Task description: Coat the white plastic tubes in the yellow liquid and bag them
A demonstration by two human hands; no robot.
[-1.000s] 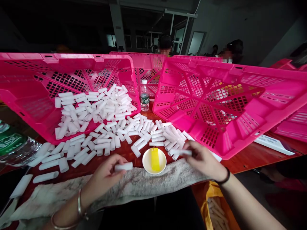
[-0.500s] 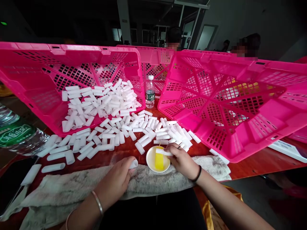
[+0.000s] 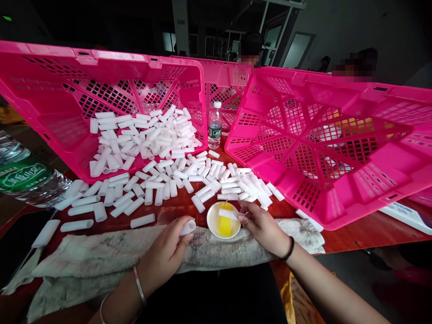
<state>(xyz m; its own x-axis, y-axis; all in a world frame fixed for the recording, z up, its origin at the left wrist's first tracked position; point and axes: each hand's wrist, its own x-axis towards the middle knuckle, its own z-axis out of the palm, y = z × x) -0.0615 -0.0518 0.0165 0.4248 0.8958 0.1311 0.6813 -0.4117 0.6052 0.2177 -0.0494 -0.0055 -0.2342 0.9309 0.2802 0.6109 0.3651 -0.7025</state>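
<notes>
Closed the fingers of the left hand (image 3: 168,244) round a short, white, hollow plastic tube (image 3: 187,227), open end facing right, just above a long grey-white cloth towel (image 3: 232,254). Pinched another white plastic tube (image 3: 228,214) between thumb and fingers of the right hand (image 3: 265,228), holding it crosswise over a yellow rectangular block (image 3: 225,227) in a small, round, white dish (image 3: 212,225); couldn't tell contact between tube and block. Wore a silver-coloured bangle (image 3: 139,283) on the left wrist, a black band (image 3: 289,249) on the right.

Saw one loose white tube (image 3: 142,220) near the left hand, on the reddish-brown counter (image 3: 344,238). Noted many scattered white tubes (image 3: 158,184) beyond, plus a heap of white tubes (image 3: 145,137) inside a pink perforated plastic crate (image 3: 43,99) tipped sideways at left. Saw a second pink perforated crate (image 3: 347,195) tipped at right, a small, clear, white-capped plastic bottle (image 3: 215,129) between, and a large, clear, green-labelled bottle (image 3: 29,175) at far left.
</notes>
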